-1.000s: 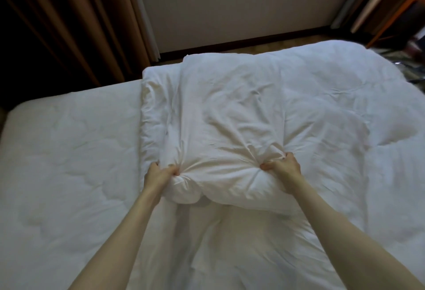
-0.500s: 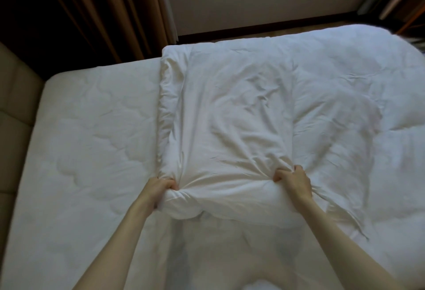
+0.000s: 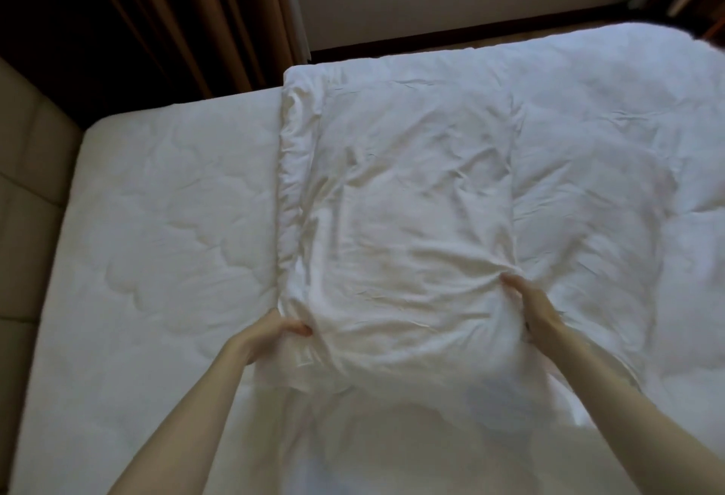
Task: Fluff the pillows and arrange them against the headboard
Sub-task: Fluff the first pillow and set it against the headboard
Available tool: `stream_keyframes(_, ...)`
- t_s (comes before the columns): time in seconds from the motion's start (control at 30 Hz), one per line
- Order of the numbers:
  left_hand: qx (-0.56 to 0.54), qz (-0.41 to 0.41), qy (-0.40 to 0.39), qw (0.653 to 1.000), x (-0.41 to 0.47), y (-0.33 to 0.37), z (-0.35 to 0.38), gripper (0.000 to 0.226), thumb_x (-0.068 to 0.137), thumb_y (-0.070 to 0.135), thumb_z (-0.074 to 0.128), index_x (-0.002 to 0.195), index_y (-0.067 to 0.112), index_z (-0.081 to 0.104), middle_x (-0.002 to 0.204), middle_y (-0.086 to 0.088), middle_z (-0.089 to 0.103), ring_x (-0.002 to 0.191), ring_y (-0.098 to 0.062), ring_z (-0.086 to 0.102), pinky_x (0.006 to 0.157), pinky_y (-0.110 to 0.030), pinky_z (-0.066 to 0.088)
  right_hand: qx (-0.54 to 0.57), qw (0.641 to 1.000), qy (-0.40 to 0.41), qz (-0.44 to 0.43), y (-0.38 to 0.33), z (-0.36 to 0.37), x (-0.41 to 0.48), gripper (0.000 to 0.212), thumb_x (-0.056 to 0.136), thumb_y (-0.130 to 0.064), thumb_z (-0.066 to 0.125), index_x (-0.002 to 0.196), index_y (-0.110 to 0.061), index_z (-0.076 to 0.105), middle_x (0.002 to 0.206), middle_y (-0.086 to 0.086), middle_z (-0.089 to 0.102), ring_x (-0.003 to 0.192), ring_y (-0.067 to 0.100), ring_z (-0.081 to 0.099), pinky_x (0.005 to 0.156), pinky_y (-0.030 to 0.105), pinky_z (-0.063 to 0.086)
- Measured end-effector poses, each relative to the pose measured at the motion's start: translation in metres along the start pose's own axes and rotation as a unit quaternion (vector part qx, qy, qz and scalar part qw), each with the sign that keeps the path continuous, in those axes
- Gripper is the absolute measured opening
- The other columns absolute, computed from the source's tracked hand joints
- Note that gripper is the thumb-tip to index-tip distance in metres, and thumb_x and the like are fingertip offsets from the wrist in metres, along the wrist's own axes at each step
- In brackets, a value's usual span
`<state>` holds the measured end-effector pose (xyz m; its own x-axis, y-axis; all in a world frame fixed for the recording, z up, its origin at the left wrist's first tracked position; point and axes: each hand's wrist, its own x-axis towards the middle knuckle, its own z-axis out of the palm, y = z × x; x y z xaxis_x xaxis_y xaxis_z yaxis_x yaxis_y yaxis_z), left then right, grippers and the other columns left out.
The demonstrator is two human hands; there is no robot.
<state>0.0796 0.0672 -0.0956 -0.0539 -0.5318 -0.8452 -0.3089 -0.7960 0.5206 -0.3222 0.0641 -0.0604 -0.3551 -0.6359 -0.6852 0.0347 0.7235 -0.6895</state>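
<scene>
Nearest, the left hand [image 3: 274,331] pinches the near-left corner of the white pillow [image 3: 396,227], fingers closed on bunched fabric. The right hand [image 3: 535,308] presses flat-fingered against the near-right edge; whether it grips is unclear. The pillow lies on the duvet [image 3: 612,164], mid-bed. To fluff well, squeeze both sides inward evenly, then carry it left toward the padded headboard [image 3: 27,188].

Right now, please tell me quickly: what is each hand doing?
Left hand: closed, pinching the near left corner of the white pillow.
Right hand: fingers curled onto the pillow's near right edge; a full grip cannot be told.
</scene>
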Motion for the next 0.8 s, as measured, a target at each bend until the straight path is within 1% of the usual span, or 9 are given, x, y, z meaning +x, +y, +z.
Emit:
stream_keyframes(0.1, -0.065, 0.012, 0.001, 0.998, 0.025, 0.012, -0.01, 0.095, 0.066, 0.036, 0.081, 0.145, 0.012, 0.034, 0.142, -0.01, 0.05, 0.124, -0.03, 0.053, 0.109, -0.048, 0.039, 0.025, 1.0, -0.015, -0.012, -0.009, 0.008, 0.012, 0.059, 0.081, -0.039, 0.065, 0.125, -0.001, 0.059, 0.121, 0.02, 0.065, 0.108, 0.033, 0.063, 0.098, 0.043, 0.048)
stream_keyframes(0.17, -0.076, 0.02, 0.027, 0.997, 0.037, 0.022, -0.01, 0.085, 0.075, 0.051, 0.071, 0.142, 0.009, 0.041, 0.137, -0.011, 0.056, 0.116, -0.028, 0.06, 0.103, -0.044, 0.046, 0.001, 0.999, 0.017, -0.036, -0.008, 0.017, 0.015, 0.065, 0.077, -0.041, 0.07, 0.127, -0.001, 0.057, 0.124, 0.019, 0.063, 0.109, 0.03, 0.061, 0.095, 0.037, 0.047)
stream_keyframes(0.3, -0.088, 0.044, 0.087, 0.991, 0.049, 0.043, -0.001, 0.073, 0.074, 0.054, 0.07, 0.13, 0.008, 0.057, 0.111, -0.008, 0.071, 0.083, -0.016, 0.068, 0.068, -0.024, 0.052, -0.073, 0.989, 0.106, -0.076, -0.004, 0.029, 0.009, 0.098, 0.068, -0.053, 0.073, 0.144, -0.011, 0.028, 0.138, 0.018, 0.052, 0.123, 0.035, 0.053, 0.102, 0.039, 0.041)
stream_keyframes(0.37, -0.08, 0.045, 0.055, 0.994, 0.044, 0.056, -0.005, 0.06, 0.079, 0.038, 0.072, 0.128, 0.007, 0.057, 0.085, 0.001, 0.075, 0.069, -0.01, 0.07, 0.053, -0.02, 0.053, -0.095, 0.988, 0.059, -0.11, -0.012, 0.034, 0.008, 0.099, 0.062, -0.058, 0.07, 0.144, -0.015, 0.034, 0.137, 0.014, 0.055, 0.121, 0.032, 0.055, 0.104, 0.042, 0.042)
stream_keyframes(0.43, -0.056, 0.057, 0.017, 0.997, 0.033, 0.072, -0.015, 0.048, 0.083, 0.025, 0.069, 0.124, 0.004, 0.058, 0.07, 0.004, 0.076, 0.063, -0.011, 0.072, 0.052, -0.021, 0.054, -0.076, 0.989, -0.024, -0.124, -0.022, 0.039, 0.006, 0.096, 0.064, -0.052, 0.073, 0.144, -0.021, 0.033, 0.136, 0.008, 0.057, 0.118, 0.027, 0.058, 0.101, 0.043, 0.047)
stream_keyframes(0.5, -0.064, 0.096, 0.021, 0.993, 0.017, 0.089, -0.026, 0.044, 0.078, 0.018, 0.071, 0.118, 0.002, 0.062, 0.071, 0.0, 0.077, 0.064, -0.015, 0.073, 0.055, -0.025, 0.055, -0.031, 0.987, -0.085, -0.129, -0.027, 0.043, 0.004, 0.094, 0.067, -0.036, 0.078, 0.146, -0.026, 0.028, 0.133, 0.005, 0.057, 0.108, 0.018, 0.063, 0.084, 0.029, 0.056)
stream_keyframes(0.57, -0.086, 0.154, 0.046, 0.983, -0.005, 0.104, -0.037, 0.047, 0.067, 0.017, 0.072, 0.112, 0.006, 0.065, 0.078, -0.002, 0.077, 0.066, -0.016, 0.072, 0.057, -0.026, 0.055, 0.004, 0.984, -0.103, -0.143, -0.031, 0.054, -0.003, 0.095, 0.071, -0.017, 0.078, 0.148, -0.029, 0.024, 0.135, 0.004, 0.054, 0.102, 0.012, 0.063, 0.068, 0.016, 0.055)
stream_keyframes(0.7, -0.133, 0.254, 0.1, 0.953, -0.057, 0.123, -0.057, 0.026, 0.066, 0.009, 0.068, 0.091, 0.016, 0.07, 0.078, 0.001, 0.077, 0.064, -0.012, 0.072, 0.052, -0.022, 0.055, 0.049, 0.976, -0.146, -0.156, -0.032, 0.082, -0.031, 0.096, 0.077, -0.01, 0.071, 0.15, -0.037, 0.016, 0.147, 0.002, 0.042, 0.121, 0.025, 0.055, 0.099, 0.042, 0.049)
stream_keyframes(0.8, -0.12, 0.309, 0.115, 0.936, -0.095, 0.128, -0.075, 0.028, 0.065, 0.012, 0.068, 0.091, 0.018, 0.073, 0.084, -0.001, 0.079, 0.071, -0.015, 0.074, 0.054, -0.022, 0.055, 0.084, 0.97, -0.166, -0.154, -0.029, 0.103, -0.055, 0.095, 0.082, -0.014, 0.067, 0.15, -0.041, 0.007, 0.15, 0.003, 0.039, 0.125, 0.028, 0.053, 0.104, 0.048, 0.044)
